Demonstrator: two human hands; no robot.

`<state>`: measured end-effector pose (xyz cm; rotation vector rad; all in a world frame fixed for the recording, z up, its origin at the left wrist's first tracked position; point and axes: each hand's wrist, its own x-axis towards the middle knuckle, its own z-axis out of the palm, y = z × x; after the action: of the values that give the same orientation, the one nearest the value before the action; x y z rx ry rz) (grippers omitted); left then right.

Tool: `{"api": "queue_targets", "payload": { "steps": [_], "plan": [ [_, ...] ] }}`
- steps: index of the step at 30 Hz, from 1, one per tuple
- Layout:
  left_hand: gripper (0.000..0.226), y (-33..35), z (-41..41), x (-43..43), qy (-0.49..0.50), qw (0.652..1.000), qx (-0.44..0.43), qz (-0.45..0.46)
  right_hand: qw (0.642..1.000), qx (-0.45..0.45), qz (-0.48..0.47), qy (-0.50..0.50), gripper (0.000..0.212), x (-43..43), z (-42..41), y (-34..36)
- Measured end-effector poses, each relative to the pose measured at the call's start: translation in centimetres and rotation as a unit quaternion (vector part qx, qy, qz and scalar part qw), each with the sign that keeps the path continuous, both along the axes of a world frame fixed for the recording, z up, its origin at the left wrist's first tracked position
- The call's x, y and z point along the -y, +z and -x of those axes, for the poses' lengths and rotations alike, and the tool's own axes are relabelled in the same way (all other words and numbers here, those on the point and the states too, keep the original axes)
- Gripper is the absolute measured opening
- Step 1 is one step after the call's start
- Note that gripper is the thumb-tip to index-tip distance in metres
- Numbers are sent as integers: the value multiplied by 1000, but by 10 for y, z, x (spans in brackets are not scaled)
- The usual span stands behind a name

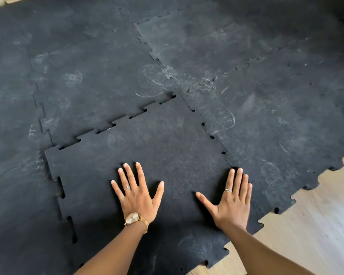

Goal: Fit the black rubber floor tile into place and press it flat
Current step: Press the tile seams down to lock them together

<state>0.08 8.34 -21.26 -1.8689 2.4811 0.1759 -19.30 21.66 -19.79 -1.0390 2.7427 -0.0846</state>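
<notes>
We cannot see the near end of the tile: our forearms cross it and the frame's lower edge cuts it off, so its full outline stays unknown. Its left tabs sit in shadow against the mat, and we cannot tell whether they are fully seated there. The far edge shows open slots along the seam, and small gaps also show along the right seam. The tile lies flat in the near centre of the mat, set diagonally in the view: its far corner points up and right, towards the junction where four tiles meet, and its visible length runs from lower left to upper right. We count one loose-looking tile, two hands, two rings (one per hand) and one watch, on the left wrist. The left hand lies palm down on the tile with all five fingers spread wide. The right hand lies palm down near the tile's right seam, four fingers close together and the thumb spread out to the left; neither hand grips anything. Bare floor shows at lower right, beyond the mat's toothed edge. Pale scuffs and shoe prints mark the surrounding tiles.
</notes>
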Motion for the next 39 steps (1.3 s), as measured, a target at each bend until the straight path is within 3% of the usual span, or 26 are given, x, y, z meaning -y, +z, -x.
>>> {"api": "queue_targets", "payload": {
  "steps": [10, 13, 17, 22, 25, 29, 39],
  "plan": [
    [90, 7, 4, 5, 10, 999, 1, -32, 1000, -2, 11, -2, 125, -2, -1, 2],
    [70, 19, 33, 24, 109, 989, -86, -44, 1000, -7, 9, 5, 124, -3, -1, 1],
    [83, 25, 87, 42, 281, 939, -175, -96, 990, 3, 126, -70, 96, 13, 24, 6],
    [88, -1, 106, 51, 338, 928, -156, -23, 951, -44, 228, -203, 77, 40, 93, 7],
    [89, -1, 108, 53, 347, 928, -134, -14, 936, -6, 176, -305, 80, 61, 112, 3],
    [88, -1, 110, 53, 349, 928, -129, -23, 960, -19, 81, -266, 82, 71, 110, -12],
    [87, 5, 112, 53, 367, 922, -118, -38, 964, -21, 16, -263, 79, 73, 115, -12]
  ]
}}
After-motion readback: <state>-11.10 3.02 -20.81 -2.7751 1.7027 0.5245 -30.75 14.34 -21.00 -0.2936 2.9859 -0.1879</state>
